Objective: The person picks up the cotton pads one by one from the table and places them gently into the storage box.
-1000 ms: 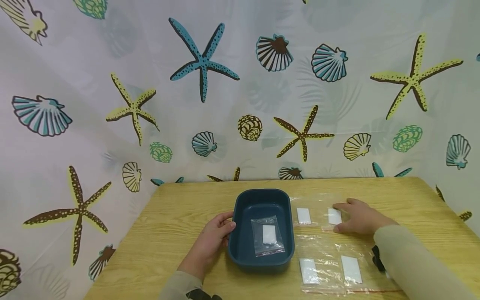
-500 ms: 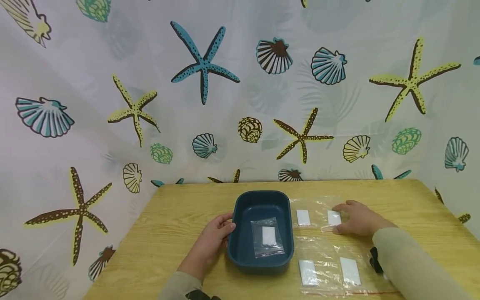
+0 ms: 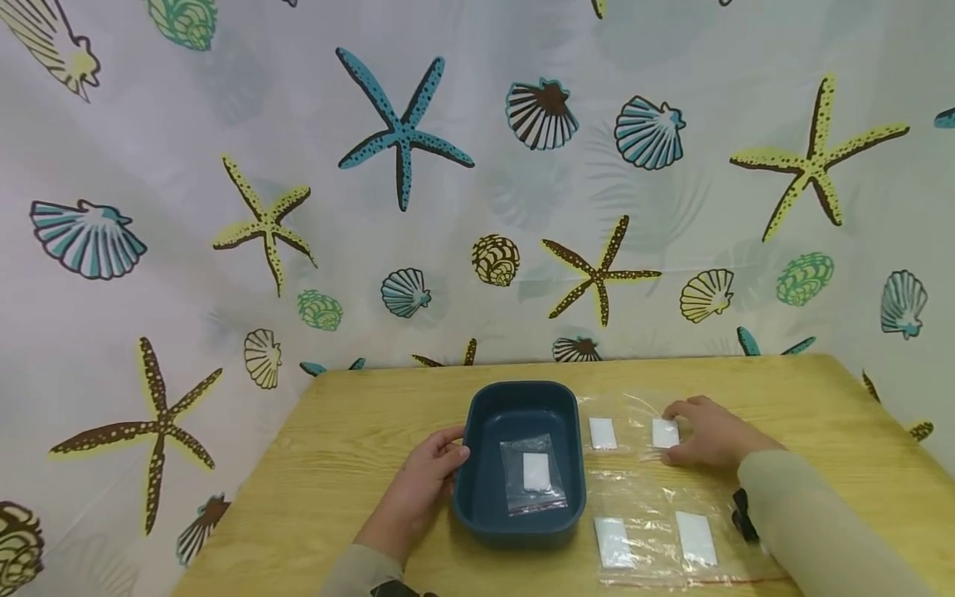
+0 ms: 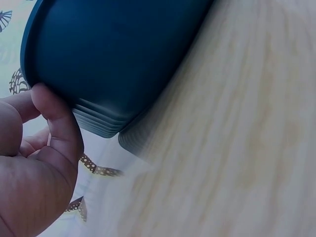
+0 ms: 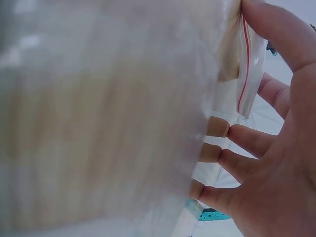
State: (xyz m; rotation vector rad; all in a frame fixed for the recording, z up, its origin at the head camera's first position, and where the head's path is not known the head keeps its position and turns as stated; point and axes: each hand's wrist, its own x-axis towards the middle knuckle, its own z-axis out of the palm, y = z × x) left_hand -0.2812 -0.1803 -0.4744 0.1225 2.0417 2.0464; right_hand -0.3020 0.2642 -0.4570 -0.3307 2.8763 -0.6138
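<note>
My left hand (image 3: 425,477) grips the left wall of a dark blue plastic bin (image 3: 520,531), thumb at the rim. Inside the bin lies a clear zip bag (image 3: 515,464) with a white rectangle (image 3: 535,471) in or on it. At the back right, my right hand (image 3: 712,433) holds another clear zip bag (image 3: 647,431) between thumb and fingers, around its white rectangle (image 3: 665,433). From the right wrist, the thumb (image 5: 281,34) touches this bag's red-striped seal (image 5: 246,59); nearer plastic partly covers the fingertips. Bag and hand stay low at the table.
Right of the bin, more clear zip bags with white rectangles lie flat: one at the back (image 3: 603,433), two nearer, at left (image 3: 613,543) and right (image 3: 696,539). The wooden table (image 3: 358,414) ends at a curtain (image 3: 448,315) printed with shells and starfish.
Both hands keep almost the same places, and the bin has not moved on the table. The whole head view shifts slightly.
</note>
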